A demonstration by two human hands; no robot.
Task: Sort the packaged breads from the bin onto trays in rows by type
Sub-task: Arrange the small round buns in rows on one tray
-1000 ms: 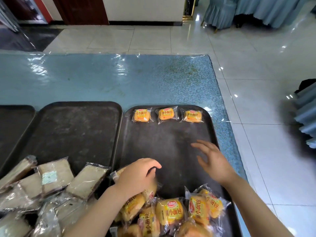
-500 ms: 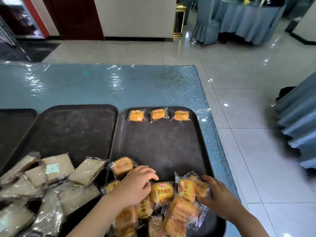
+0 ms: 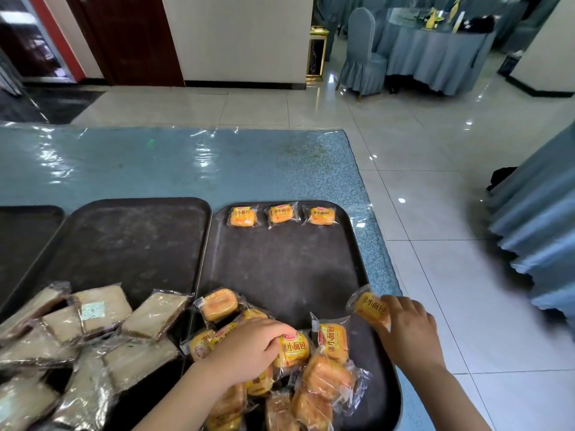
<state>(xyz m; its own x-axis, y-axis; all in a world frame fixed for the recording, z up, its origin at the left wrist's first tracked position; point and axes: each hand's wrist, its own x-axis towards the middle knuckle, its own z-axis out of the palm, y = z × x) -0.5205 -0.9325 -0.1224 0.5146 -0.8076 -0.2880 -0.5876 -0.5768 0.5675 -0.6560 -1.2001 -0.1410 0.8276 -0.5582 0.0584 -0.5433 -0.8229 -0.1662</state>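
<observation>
Three small yellow bread packs (image 3: 281,214) lie in a row at the far end of the right dark tray (image 3: 289,265). A heap of the same yellow packs (image 3: 323,374) covers that tray's near end. My right hand (image 3: 410,331) grips one yellow pack (image 3: 370,307) at the tray's right rim, lifted off the heap. My left hand (image 3: 249,349) rests curled on top of the heap, its fingers on a yellow pack (image 3: 294,348). Several pale sliced-bread packs (image 3: 93,331) are piled on the near end of the middle tray (image 3: 130,244).
A third dark tray (image 3: 25,241) shows at the far left. The trays sit on a blue plastic-covered table (image 3: 186,169) whose right edge drops to a tiled floor. Blue-draped chairs and tables stand at the right and in the back.
My right hand took a yellow pack from the heap and lifted it toward the tray's right rim. My left hand stayed on the heap. The camera tilted up.
</observation>
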